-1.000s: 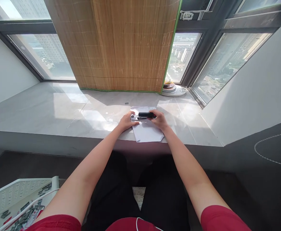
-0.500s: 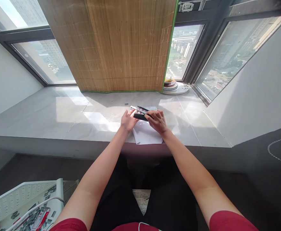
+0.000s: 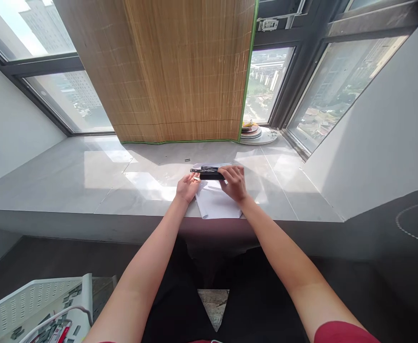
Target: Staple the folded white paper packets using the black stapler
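My right hand [image 3: 233, 182] is closed around the rear end of a black stapler [image 3: 210, 173]. Its long arms lie nearly level and close together, pointing left above the sill. Just under its front tip is my left hand [image 3: 188, 187], palm turned up, fingers stretched toward the tip. A tiny bright spot shows by those fingertips, too small to name. White paper sheets [image 3: 218, 200] lie beneath the stapler, partly covered by it and my right hand. A short grey strip [image 3: 187, 160], like a row of staples, rests on the sill beyond my left hand.
The pale tiled sill [image 3: 151, 202] stretches along the window. A bamboo blind [image 3: 173, 71] hangs over its back edge. Stacked plates [image 3: 257, 134] stand in the back right corner. At lower left is a white perforated basket [image 3: 26, 295] with small grey pieces and a cable.
The stapler's arms, spread apart before, are now closer together and more level. My left fingers have slid down and left, off its front part. The view has tilted slightly up.
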{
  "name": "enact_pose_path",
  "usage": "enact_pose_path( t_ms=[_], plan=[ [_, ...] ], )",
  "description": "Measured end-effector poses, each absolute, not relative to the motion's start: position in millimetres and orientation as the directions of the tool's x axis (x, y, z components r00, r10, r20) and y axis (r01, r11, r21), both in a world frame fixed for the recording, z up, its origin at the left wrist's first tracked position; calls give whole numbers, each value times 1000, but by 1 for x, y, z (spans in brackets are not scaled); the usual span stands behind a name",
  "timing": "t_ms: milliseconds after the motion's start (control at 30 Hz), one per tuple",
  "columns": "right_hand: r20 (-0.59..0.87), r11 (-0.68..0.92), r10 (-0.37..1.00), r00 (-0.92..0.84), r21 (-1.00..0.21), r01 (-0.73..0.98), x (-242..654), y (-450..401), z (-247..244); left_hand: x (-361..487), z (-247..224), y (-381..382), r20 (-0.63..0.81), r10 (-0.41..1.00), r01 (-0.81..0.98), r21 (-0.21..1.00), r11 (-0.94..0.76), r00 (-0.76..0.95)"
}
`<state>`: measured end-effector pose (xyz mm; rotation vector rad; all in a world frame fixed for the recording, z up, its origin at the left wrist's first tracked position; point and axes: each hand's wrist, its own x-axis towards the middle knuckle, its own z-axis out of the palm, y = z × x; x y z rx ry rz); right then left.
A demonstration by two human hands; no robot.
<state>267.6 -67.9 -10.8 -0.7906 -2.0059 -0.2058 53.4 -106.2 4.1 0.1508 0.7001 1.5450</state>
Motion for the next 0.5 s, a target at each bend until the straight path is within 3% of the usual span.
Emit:
enact_pose_path(
  t_ms=[100, 167, 267, 500],
  plan=[
    [759, 695, 626, -180, -438, 570, 271, -59, -13, 49, 5, -107, -284, 933, -865, 499, -52, -220],
    [695, 665, 695, -184, -524, 532, 273, -54, -15, 45, 6, -107, -200, 916, -848, 484, -215, -347],
    [589, 639, 758, -281, -581, 505, 274, -54, -19, 40, 8, -107, -126, 866, -808, 444, -386, -483],
    [431, 609, 793, -432, -601, 518, 274, -59, -22, 42, 2, -110, -34, 900, -737, 587, -334, -436]
  ],
)
